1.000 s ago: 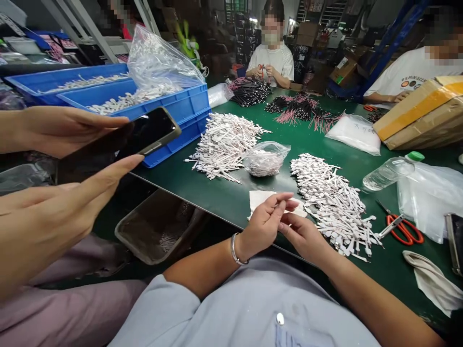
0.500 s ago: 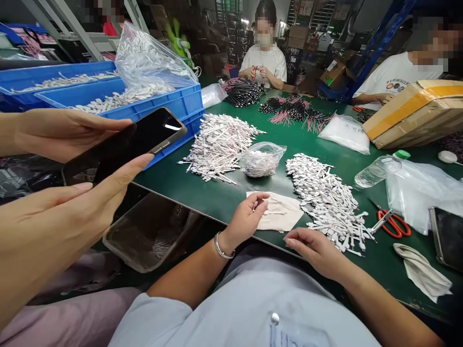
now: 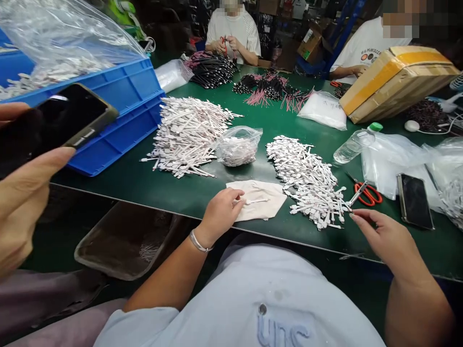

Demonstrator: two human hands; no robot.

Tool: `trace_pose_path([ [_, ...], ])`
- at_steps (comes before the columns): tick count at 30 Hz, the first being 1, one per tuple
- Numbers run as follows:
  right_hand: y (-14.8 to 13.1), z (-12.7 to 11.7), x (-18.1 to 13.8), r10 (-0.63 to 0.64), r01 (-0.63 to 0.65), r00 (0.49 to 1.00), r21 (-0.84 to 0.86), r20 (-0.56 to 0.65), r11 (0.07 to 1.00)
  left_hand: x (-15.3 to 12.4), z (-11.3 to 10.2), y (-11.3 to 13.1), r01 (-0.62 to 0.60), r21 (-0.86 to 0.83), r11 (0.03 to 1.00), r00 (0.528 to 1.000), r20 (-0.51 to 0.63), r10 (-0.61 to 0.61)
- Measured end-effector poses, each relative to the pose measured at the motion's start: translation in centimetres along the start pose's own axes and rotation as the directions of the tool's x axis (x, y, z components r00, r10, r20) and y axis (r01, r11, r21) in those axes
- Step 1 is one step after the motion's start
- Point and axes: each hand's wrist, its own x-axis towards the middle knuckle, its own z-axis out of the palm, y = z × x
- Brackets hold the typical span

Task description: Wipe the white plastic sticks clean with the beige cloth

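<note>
Along table edge [image 3: 123,193] | left hand [image 3: 221,209] pinches cable [image 3: 258,200] | right hand [image 3: 388,241] well apart

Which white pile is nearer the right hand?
The pile right of the cloth, close to the right hand; the other pile is beside the blue crate.

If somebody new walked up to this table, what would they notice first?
Probably the big heap of white leads on the green table, left of the filled plastic bag, and the second heap to the bag's right. Next, perhaps, a single white lead over the pale cloth, with the left hand at one end. Bright blue crates at upper left and the red-handled scissors near the right hand would stand out too.
</note>
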Motion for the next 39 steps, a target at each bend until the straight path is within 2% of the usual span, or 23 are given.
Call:
trace_pose_path([
  [2,-0.1,-0.2,-0.1,-0.003,0.003,1.000,-0.002,-0.015,1.000,0.1,-0.1,0.0,-0.003,0.015,1.000,1.000,0.024,0.003],
  [4,-0.8,0.2,0.1,-0.070,0.071,0.997,0.023,-0.024,0.997,0.1,0.0,0.0,-0.010,0.021,1.000,0.999,0.033,0.009],
  [7,-3.2,1.9,1.1,-0.250,0.249,0.968,0.092,-0.007,0.964,0.2,0.2,0.4,-0.022,0.011,1.000,0.999,0.035,0.021],
  [10,-6.3,4.5,2.9,-0.419,0.414,0.906,0.077,0.064,0.907,0.1,0.4,1.1,-0.031,-0.005,1.000,0.999,0.039,0.031],
  [12,-8.2,6.2,4.3,-0.427,0.433,0.896,-0.026,0.119,0.901,0.0,0.6,1.6,-0.036,-0.020,0.999,0.998,0.045,0.037],
  [16,-10.1,8.3,6.3,-0.341,0.392,0.910,-0.224,0.235,0.892,-0.2,0.6,2.4,-0.044,-0.074,0.996,0.997,0.060,0.048],
  [20,-10.1,8.4,6.5,-0.392,0.435,0.896,-0.235,0.209,0.869,-0.1,0.6,3.1,-0.021,-0.187,0.982,0.996,0.078,0.036],
  [24,-10.2,7.5,5.6,-0.495,0.503,0.863,-0.094,0.101,0.859,0.6,1.2,4.1,-0.008,-0.324,0.946,0.994,0.104,0.044],
  [27,-11.1,6.7,4.9,-0.498,0.483,0.865,0.181,0.050,0.857,1.2,2.1,5.0,-0.019,-0.388,0.921,0.990,0.120,0.071],
  [28,-11.5,6.5,4.6,-0.470,0.428,0.880,0.315,0.066,0.847,1.3,2.4,5.3,-0.023,-0.415,0.910,0.989,0.123,0.081],
  [30,-12.2,6.0,4.2,-0.403,0.240,0.897,0.567,0.181,0.788,1.6,2.7,5.8,-0.027,-0.491,0.871,0.988,0.121,0.099],
  [32,-12.7,5.6,3.7,-0.373,0.039,0.870,0.711,0.321,0.702,1.6,2.6,6.1,-0.007,-0.589,0.808,0.988,0.119,0.096],
  [33,-12.8,5.4,3.5,-0.372,-0.013,0.857,0.735,0.358,0.678,1.6,2.5,6.2,0.020,-0.636,0.771,0.989,0.125,0.078],
  [35,-12.9,5.0,3.0,-0.371,0.027,0.871,0.722,0.322,0.691,1.3,2.0,6.1,0.097,-0.711,0.697,0.989,0.149,0.014],
  [37,-12.8,4.6,2.5,-0.395,0.191,0.899,0.644,0.189,0.741,1.0,1.5,5.8,0.174,-0.753,0.635,0.981,0.191,-0.043],
  [39,-12.8,4.3,2.1,-0.461,0.355,0.885,0.551,0.061,0.755,0.5,1.1,5.5,0.217,-0.765,0.606,0.972,0.225,-0.065],
])
